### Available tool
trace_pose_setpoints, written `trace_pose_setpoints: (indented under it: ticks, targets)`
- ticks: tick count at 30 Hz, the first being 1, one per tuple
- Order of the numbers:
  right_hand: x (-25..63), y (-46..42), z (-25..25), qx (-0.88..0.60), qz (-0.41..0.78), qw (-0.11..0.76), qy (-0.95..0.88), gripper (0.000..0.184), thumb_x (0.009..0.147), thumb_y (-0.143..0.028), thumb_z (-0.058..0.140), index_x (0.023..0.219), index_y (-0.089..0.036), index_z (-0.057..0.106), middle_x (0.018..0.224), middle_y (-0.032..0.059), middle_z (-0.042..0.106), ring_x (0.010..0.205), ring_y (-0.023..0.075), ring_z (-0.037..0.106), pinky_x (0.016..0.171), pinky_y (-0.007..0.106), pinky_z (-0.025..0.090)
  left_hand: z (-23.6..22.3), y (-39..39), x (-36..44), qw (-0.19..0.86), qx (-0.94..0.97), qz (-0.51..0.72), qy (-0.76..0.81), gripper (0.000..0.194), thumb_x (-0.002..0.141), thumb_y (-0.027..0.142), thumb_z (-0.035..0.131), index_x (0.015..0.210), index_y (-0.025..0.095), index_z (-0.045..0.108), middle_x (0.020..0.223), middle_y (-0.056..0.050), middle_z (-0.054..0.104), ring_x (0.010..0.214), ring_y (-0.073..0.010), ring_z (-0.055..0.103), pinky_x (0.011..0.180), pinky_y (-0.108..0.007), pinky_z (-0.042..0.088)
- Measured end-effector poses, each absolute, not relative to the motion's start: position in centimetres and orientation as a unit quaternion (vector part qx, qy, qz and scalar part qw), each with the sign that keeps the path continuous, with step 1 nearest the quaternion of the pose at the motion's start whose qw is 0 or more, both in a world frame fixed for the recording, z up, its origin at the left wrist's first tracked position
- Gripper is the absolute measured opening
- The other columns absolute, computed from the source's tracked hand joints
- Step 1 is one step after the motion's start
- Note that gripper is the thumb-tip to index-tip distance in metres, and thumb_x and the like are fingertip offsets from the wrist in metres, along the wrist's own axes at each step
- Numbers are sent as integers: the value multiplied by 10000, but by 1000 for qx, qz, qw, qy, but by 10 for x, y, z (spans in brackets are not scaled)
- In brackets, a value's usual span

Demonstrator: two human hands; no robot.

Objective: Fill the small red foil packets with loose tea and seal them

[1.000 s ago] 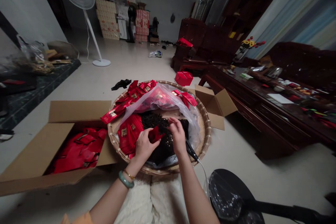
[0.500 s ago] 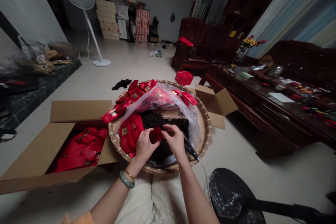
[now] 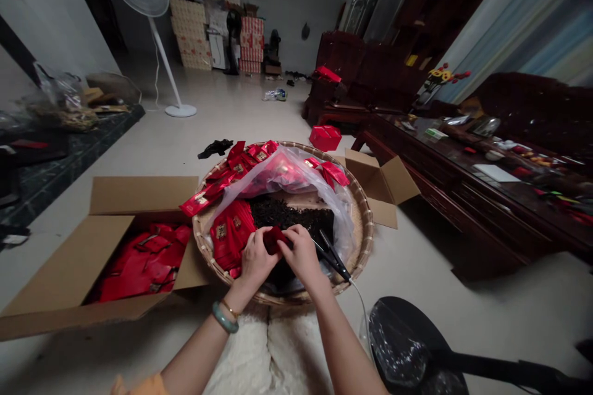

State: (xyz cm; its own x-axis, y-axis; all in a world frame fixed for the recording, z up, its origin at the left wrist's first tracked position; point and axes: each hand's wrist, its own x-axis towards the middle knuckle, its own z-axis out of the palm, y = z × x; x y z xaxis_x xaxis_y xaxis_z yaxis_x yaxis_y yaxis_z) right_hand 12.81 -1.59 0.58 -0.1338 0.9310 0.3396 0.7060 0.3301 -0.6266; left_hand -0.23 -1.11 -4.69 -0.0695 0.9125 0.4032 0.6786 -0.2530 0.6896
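Over the round woven bamboo tray (image 3: 367, 241), my left hand (image 3: 256, 257) grips the left side of a small red packet (image 3: 274, 239). My right hand (image 3: 301, 253) pinches the same packet from the right. Dark loose leaves, which look like tea (image 3: 296, 215), lie on a clear plastic bag (image 3: 345, 222) beneath and beyond my hands. To the left in the tray is a row of flat red packets (image 3: 230, 234). A black clamp-like tool with a white cord, like a hair straightener (image 3: 334, 257), rests at the tray's right, close to my right wrist.
An open carton (image 3: 53, 262) of red packets (image 3: 139, 265) stands left of the tray; another open carton (image 3: 383, 188) is at the right. More red packets (image 3: 236, 166) lie along the tray's far rim. A black stool-like round object (image 3: 407, 345) sits at lower right. A white fan (image 3: 173, 74) stands behind.
My right hand has come down and left from above the leaves to the red packet, and its fingers now close on it. My left hand has kept its hold.
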Motion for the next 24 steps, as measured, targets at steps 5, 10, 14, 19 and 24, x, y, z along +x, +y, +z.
trace_pose_setpoints:
  ticks: [5, 10, 14, 19, 24]
  targets:
    - [126, -15, 13, -547, 144, 392, -726, 123, 802, -233, 591, 908, -204, 645, 890, 60, 585, 859, 202, 537, 772, 328, 462, -50, -11, -6, 119, 679, 432, 581, 461, 684, 266, 689, 1076, 178, 463, 999, -93, 601, 920, -242, 598, 779, -374, 509]
    - [124, -10, 22, -508, 145, 366, -766, 261, 797, -229, 608, 1058, -226, 611, 996, 64, 594, 914, 202, 538, 799, 321, 466, -53, -12, -7, 94, 702, 432, 559, 464, 710, 290, 673, 1103, 174, 454, 1026, -104, 599, 942, -254, 584, 810, -399, 493]
    - [126, -11, 18, -501, 139, 383, -763, 133, 837, -214, 554, 920, -223, 657, 897, 53, 623, 861, 190, 553, 786, 316, 470, -52, -13, -8, 112, 691, 445, 559, 429, 713, 295, 674, 1074, 186, 468, 1001, -87, 600, 926, -240, 586, 790, -377, 502]
    - [134, -18, 15, -490, 133, 432, -745, 141, 834, -220, 558, 937, -222, 655, 910, 60, 630, 870, 190, 564, 787, 328, 478, -51, -12, -9, 138, 663, 471, 565, 457, 697, 308, 690, 1078, 181, 473, 990, -90, 590, 916, -233, 596, 774, -375, 513]
    - [137, -28, 10, -480, 145, 449, -740, 165, 812, -234, 596, 971, -227, 641, 943, 66, 626, 886, 193, 570, 788, 335, 485, -55, -14, -8, 149, 647, 503, 553, 537, 679, 333, 709, 1131, 182, 460, 1060, -107, 568, 974, -241, 583, 808, -397, 508]
